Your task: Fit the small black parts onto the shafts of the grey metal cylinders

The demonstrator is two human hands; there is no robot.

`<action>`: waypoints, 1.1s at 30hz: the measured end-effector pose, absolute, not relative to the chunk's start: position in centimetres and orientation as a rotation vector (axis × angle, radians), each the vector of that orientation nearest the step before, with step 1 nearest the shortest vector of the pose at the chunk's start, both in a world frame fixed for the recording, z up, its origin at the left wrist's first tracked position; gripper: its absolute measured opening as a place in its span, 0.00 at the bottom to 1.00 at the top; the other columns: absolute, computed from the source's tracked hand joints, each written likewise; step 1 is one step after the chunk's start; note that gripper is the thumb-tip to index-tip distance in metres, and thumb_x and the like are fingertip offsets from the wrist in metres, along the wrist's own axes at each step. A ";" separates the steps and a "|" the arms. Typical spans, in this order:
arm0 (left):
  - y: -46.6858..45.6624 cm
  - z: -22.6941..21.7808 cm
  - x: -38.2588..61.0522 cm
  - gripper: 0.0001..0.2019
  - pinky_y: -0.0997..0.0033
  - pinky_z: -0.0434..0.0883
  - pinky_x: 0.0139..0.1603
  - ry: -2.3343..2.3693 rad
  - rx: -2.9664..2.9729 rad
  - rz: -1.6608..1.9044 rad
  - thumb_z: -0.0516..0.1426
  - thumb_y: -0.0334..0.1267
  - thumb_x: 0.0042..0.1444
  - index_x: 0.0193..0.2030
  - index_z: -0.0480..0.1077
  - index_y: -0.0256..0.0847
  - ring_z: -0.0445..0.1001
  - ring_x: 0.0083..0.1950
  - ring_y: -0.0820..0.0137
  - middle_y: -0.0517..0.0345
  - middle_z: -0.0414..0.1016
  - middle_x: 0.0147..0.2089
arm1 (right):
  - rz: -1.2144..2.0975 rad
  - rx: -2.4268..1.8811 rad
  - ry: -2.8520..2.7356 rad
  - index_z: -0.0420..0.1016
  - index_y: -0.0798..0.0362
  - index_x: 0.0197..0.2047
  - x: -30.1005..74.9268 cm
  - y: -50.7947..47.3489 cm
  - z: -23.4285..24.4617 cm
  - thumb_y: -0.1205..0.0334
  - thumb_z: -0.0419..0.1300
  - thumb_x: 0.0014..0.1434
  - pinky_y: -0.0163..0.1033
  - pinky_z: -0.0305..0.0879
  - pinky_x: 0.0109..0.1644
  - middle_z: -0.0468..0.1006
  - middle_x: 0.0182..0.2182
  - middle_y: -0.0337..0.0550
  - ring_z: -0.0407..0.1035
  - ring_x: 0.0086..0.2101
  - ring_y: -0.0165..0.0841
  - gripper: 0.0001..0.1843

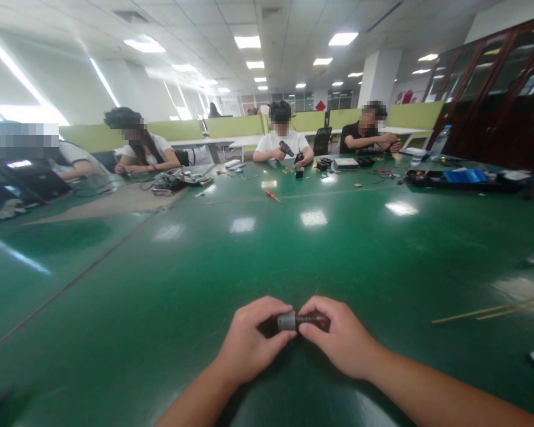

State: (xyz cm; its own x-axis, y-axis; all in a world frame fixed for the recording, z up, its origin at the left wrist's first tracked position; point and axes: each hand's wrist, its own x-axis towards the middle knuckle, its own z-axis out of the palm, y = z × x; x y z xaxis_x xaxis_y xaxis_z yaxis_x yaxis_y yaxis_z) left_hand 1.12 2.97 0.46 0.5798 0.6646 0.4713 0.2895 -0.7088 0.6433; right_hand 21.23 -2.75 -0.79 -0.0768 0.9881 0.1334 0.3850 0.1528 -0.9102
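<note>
Low on the green table (267, 249), near its front edge, both of my hands meet around one small object. It is a short dark cylindrical part (299, 321) with a grey metal end on its left. My left hand (253, 339) is closed, its fingers curled over the grey end. From the right, my right hand (338, 339) pinches the dark end. Most of the part is hidden by my fingers.
Two thin wooden sticks (489, 309) lie to the right of my hands. A red-handled screwdriver (272, 195) lies mid-table. Several people sit along the far edge with tools, cables and small parts. A blue-and-black tray (465, 177) stands at the far right.
</note>
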 end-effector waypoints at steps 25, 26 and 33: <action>2.7 0.7 1.1 0.12 0.68 0.75 0.42 0.755 2.299 0.996 0.66 0.33 0.51 0.44 0.78 0.43 0.79 0.39 0.66 0.54 0.81 0.39 | 0.919 -1.365 -1.589 0.76 0.52 0.34 21.2 -2.8 -0.5 0.65 0.63 0.56 0.34 0.60 0.34 0.74 0.28 0.35 0.67 0.30 0.30 0.01; 2.7 0.8 1.2 0.12 0.68 0.75 0.42 0.758 2.299 0.996 0.66 0.33 0.51 0.44 0.78 0.42 0.79 0.39 0.66 0.54 0.81 0.39 | 0.920 -1.363 -1.589 0.76 0.52 0.34 21.2 -2.8 -0.5 0.65 0.63 0.56 0.34 0.60 0.34 0.74 0.28 0.35 0.67 0.30 0.30 0.01; 2.6 0.9 1.2 0.12 0.67 0.75 0.42 0.766 2.299 1.002 0.66 0.33 0.51 0.43 0.78 0.42 0.79 0.39 0.65 0.53 0.81 0.39 | 0.926 -1.365 -1.584 0.76 0.52 0.34 21.2 -3.0 -0.4 0.65 0.63 0.56 0.34 0.60 0.35 0.75 0.28 0.36 0.68 0.30 0.31 0.01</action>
